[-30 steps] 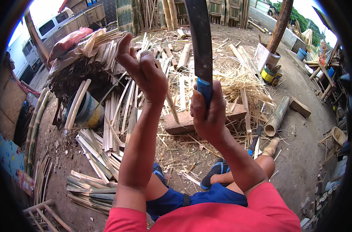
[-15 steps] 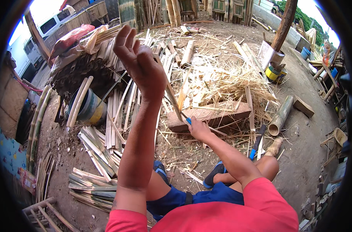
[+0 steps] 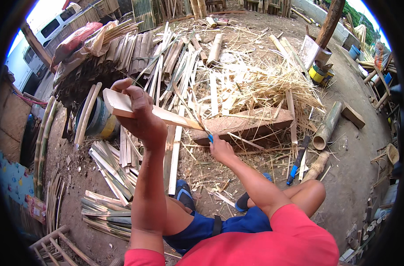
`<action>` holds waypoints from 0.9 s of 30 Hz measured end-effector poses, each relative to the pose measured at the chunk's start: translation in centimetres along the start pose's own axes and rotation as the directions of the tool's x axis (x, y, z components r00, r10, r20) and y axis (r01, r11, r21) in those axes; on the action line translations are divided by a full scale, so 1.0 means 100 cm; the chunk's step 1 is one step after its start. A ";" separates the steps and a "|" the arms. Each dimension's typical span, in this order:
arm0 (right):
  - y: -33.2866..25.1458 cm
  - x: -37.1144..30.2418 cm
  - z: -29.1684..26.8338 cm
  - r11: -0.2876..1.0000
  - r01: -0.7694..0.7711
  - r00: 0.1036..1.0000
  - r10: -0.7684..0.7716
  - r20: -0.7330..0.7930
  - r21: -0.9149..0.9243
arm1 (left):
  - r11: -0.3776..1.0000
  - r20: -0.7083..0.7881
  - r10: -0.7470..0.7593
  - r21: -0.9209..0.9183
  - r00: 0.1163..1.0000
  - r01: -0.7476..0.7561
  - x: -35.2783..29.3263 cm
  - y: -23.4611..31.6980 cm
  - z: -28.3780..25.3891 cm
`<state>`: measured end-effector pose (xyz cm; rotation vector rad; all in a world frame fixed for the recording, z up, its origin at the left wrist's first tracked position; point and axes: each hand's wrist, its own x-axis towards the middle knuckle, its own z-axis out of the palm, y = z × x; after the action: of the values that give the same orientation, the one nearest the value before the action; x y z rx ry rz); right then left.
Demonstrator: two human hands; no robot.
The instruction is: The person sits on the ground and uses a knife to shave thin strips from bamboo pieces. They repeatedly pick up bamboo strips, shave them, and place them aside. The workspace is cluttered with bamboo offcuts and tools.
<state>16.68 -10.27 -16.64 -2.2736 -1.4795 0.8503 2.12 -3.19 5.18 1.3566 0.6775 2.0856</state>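
My left hand (image 3: pixel 145 119) is raised and wrapped around the near end of a pale bamboo slat (image 3: pixel 177 119). The slat slants down and away to the right, its far end by a thick wooden block (image 3: pixel 246 126) on the ground. In my right hand (image 3: pixel 222 150) is a knife (image 3: pixel 210 137) with a blue handle, its fingers closed round the grip. The dark blade crosses at the far part of the slat and seems to touch it. Curly bamboo shavings (image 3: pixel 264 86) are heaped behind the block.
Another blue-and-black-handled tool (image 3: pixel 298 162) lies by my right leg, near a bamboo tube (image 3: pixel 326 128). Bundled strips (image 3: pixel 106 213) lie at left, beside a bucket (image 3: pixel 102 122). Stacked slats (image 3: pixel 135 55) stand farther back. A wooden post (image 3: pixel 330 24) rises at far right.
My left hand has come down and turned, so the bamboo slat now shows lying slanted across the view. The right hand with the knife has shifted slightly left.
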 end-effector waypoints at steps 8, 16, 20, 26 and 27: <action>0.013 0.009 0.027 0.758 0.634 0.764 -0.582 -0.278 0.153 | 1.000 -0.023 0.010 -0.005 1.000 -0.010 0.022 -0.013 -0.019; 0.122 0.045 0.073 0.997 -0.013 0.999 0.009 0.047 0.081 | 0.997 -0.152 0.064 0.055 0.986 -0.056 0.026 -0.016 -0.034; 0.138 -0.006 0.088 0.976 -0.044 0.996 0.058 -0.061 0.212 | 0.991 -0.038 -0.127 -0.059 0.991 0.124 0.036 -0.014 -0.048; 0.063 -0.089 0.004 0.919 0.179 0.983 -0.149 -0.111 0.352 | 0.901 0.261 -0.174 -0.347 0.949 0.261 0.015 -0.014 -0.046; 0.049 -0.103 -0.008 0.897 0.196 0.981 -0.177 -0.083 0.396 | 0.874 0.297 -0.192 -0.382 0.935 0.301 0.010 -0.013 -0.044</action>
<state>17.66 -21.56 -15.44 -1.8070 -1.3295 0.9385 -2.05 -2.11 3.35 1.1821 0.2513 1.6897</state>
